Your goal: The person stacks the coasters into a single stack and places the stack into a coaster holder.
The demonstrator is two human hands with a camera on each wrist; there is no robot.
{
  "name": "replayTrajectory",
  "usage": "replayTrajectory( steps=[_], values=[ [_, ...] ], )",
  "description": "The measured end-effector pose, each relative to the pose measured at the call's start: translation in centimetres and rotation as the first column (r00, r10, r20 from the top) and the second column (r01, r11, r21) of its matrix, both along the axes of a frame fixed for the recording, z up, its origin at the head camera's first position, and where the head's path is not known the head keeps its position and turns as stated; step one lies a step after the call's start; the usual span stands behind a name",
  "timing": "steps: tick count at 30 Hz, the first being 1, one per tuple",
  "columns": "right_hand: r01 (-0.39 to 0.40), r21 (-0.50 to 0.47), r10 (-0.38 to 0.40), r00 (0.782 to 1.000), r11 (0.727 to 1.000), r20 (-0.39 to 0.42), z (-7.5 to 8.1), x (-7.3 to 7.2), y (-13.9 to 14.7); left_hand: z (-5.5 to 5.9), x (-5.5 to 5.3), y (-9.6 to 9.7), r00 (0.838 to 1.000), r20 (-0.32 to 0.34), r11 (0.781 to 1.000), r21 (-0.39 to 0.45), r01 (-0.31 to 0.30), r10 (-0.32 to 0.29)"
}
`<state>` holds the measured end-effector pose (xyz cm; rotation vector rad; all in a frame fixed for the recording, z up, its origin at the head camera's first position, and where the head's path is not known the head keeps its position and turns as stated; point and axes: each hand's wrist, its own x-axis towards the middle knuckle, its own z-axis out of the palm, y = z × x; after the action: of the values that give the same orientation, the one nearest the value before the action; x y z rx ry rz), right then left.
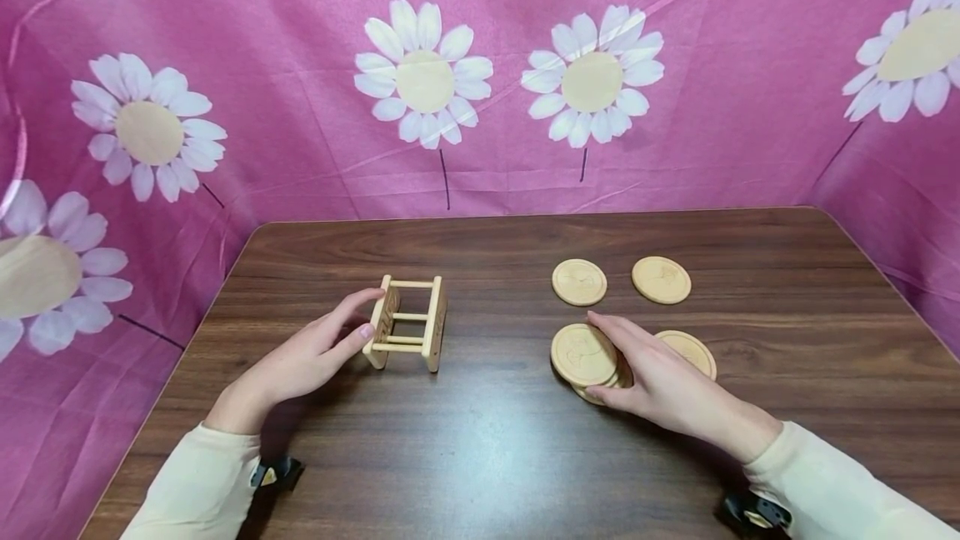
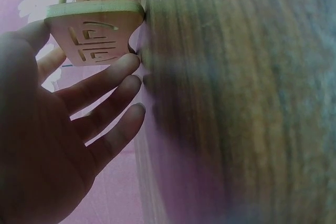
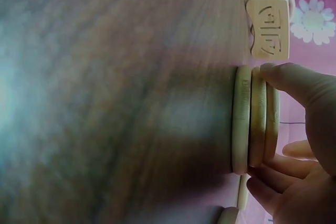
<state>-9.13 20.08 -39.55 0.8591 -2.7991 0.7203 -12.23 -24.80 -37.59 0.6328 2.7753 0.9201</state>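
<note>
At left on the table stands a small wooden coaster holder (image 1: pixel 408 317), its two carved side panels joined by thin rods. My left hand (image 1: pixel 303 361) holds its left panel (image 2: pixel 97 32) between thumb and index finger at opposite edges; the other fingers stretch out below, as the left wrist view shows. To the right, my right hand (image 1: pixel 667 373) grips a stack of three round wooden coasters (image 1: pixel 583 355) by the edge, thumb on the near side and fingers on the far side. In the right wrist view the thumb lies at the upper coasters (image 3: pixel 272 124), above the bottom coaster (image 3: pixel 241 121).
Two single coasters lie flat behind the stack, one at left (image 1: pixel 579 282) and one at right (image 1: pixel 662 280). Another coaster (image 1: pixel 690 352) is partly hidden behind my right hand. A pink flowered cloth (image 1: pixel 510 165) rises behind the brown table (image 1: pixel 480 457).
</note>
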Motion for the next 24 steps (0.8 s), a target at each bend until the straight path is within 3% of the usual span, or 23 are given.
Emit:
replayTrajectory(
  steps=[11,24],
  values=[
    [-0.037,0.001,0.037,0.999,0.999,-0.010,-0.34,-0.26,-0.32,-0.10,-0.07,-0.03,1.000,-0.007,1.000,0.002,0.005,-0.005],
    [-0.021,0.006,0.021,0.999,1.000,-0.050,-0.33,0.18,0.28,-0.22,-0.12,-0.11,1.000,-0.006,1.000,0.017,0.006,-0.006]
  ],
)
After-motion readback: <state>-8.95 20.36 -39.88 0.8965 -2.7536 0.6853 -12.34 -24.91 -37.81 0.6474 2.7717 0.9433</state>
